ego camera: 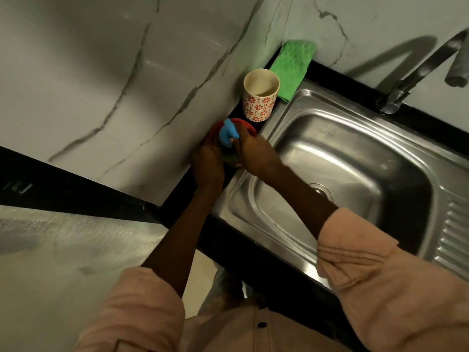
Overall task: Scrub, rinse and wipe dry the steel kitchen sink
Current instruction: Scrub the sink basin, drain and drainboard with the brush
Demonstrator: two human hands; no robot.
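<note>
The steel sink (337,158) fills the right half of the head view, its drain (320,191) partly behind my right forearm. A bottle with a blue cap (228,132) stands on the black counter at the sink's left rim, over a red dish (247,125). My left hand (208,165) is wrapped around the bottle's body from the left. My right hand (253,152) holds the bottle near the cap from the right. The bottle's body is mostly hidden by both hands.
A cream cup with red flowers (260,96) stands just behind the bottle. A folded green cloth (291,67) lies in the corner by the marble wall (127,85). The steel tap (416,74) rises at the back right. Drainboard ridges (454,237) run along the right edge.
</note>
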